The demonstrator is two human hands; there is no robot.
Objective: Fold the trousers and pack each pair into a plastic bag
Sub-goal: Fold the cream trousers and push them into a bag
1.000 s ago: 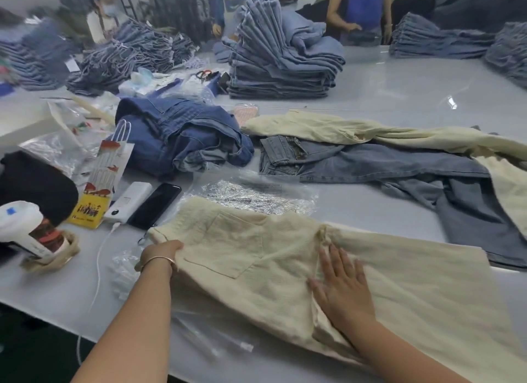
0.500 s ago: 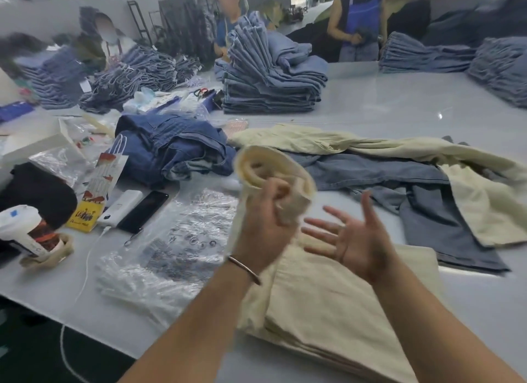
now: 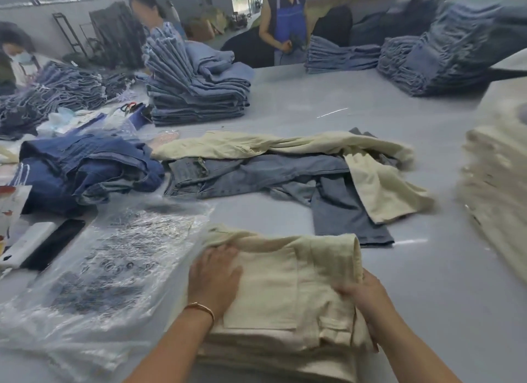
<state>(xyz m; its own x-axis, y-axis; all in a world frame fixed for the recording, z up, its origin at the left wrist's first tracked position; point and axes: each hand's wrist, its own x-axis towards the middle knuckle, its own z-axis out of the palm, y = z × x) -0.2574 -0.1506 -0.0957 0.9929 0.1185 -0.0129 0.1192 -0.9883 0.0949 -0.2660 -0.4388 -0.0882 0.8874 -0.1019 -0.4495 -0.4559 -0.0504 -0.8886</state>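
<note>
Both hands worked at the near edge of the bench (image 3: 413, 268). At about seven o'clock the left hand (image 3: 214, 277) lay flat and spread, palm down, on the folded cream trousers (image 3: 285, 291), holding nothing but pinning the cloth. At about five o'clock the right hand (image 3: 362, 294) was curled round the right edge of the bundle, its fingers tucked under the fold, so it gripped the trousers themselves.

To finish this fold well, I judged the left palm should press the layers down while the right squared the loose edge, so the stack stayed tight and narrow enough to slide into a bag.

Just beside the bundle, at nine o'clock and touching its left edge, lay the crinkled plastic bags (image 3: 114, 263), flat and printed; the top one would need its mouth opened. Left of them sat a black phone (image 3: 54, 243) and a white power bank (image 3: 28, 243), near enough to be swept by a careless bag.

Further out, around twelve o'clock, a loose heap of grey jeans (image 3: 256, 171) and another cream pair (image 3: 285, 143) waited unfolded, with crumpled dark blue denim (image 3: 85, 166) at ten o'clock. At three o'clock rose a blurred cream stack (image 3: 496, 183). Beyond stood a stack of folded blue jeans (image 3: 196, 94), with other workers behind it.
</note>
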